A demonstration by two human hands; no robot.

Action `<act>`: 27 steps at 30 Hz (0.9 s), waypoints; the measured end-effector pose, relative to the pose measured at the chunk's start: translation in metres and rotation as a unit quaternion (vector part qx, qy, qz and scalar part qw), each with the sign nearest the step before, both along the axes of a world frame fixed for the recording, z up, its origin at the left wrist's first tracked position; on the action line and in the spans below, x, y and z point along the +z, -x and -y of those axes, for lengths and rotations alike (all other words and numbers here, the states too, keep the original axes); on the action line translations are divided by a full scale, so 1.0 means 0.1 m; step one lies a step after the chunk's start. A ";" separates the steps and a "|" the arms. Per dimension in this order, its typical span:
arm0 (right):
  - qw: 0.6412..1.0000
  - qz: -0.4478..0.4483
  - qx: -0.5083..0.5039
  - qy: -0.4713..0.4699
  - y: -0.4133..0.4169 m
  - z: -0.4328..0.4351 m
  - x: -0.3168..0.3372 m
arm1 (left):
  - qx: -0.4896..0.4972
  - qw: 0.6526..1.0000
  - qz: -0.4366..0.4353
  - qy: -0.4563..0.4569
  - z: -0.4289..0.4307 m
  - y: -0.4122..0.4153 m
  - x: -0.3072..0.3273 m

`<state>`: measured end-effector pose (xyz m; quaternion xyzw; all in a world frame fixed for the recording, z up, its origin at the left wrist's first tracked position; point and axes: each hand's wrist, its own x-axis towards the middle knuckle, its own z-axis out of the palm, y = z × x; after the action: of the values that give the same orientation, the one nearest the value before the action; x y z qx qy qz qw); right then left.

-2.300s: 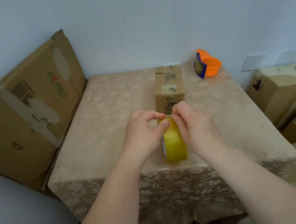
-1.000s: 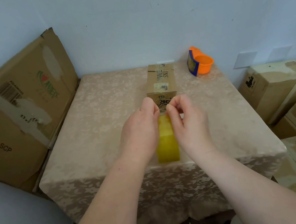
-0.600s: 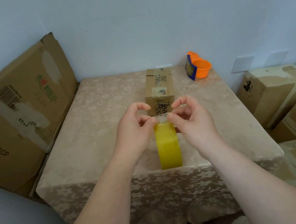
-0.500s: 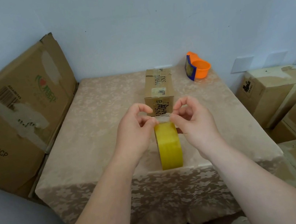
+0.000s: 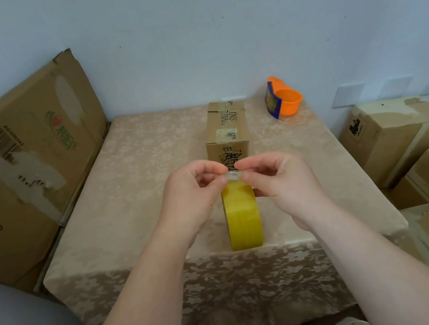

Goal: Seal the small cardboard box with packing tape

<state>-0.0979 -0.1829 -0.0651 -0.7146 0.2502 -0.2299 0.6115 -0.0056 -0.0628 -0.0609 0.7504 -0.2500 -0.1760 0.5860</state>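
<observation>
A small oblong cardboard box (image 5: 226, 130) lies lengthwise on the middle of the table, with old tape patches on its top. In front of it a yellow roll of packing tape (image 5: 243, 218) stands on edge near the table's front edge. My left hand (image 5: 193, 193) and my right hand (image 5: 280, 180) meet just above the roll. Thumb and forefinger of each pinch one corner of the tape's loose end (image 5: 233, 175), which is lifted a little off the roll. The box's near end face is partly hidden behind my fingers.
An orange and blue tape dispenser (image 5: 283, 100) sits at the table's back right by the wall. The table (image 5: 138, 179) has a beige flowered cloth. A large flattened carton (image 5: 25, 168) leans at the left. Several cardboard boxes (image 5: 387, 133) stand on the floor at the right.
Both hands picked at the top of the roll, then freed the tape's end. It is now held between both hands and raised slightly; the roll has stayed upright in place.
</observation>
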 end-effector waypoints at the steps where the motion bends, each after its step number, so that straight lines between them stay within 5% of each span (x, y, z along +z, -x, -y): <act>1: 1.000 -0.001 0.003 0.000 0.00 0.01 0.00 | -0.001 1.000 0.001 -0.002 0.00 0.00 0.00; 27: 0.994 -0.038 0.034 0.096 0.01 0.03 0.04 | 0.002 1.000 -0.015 -0.013 -0.02 0.01 0.00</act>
<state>-0.0994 -0.1856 -0.0611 -0.7866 0.2253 -0.2045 0.5373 -0.0063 -0.0611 -0.0608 0.7556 -0.2373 -0.1899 0.5802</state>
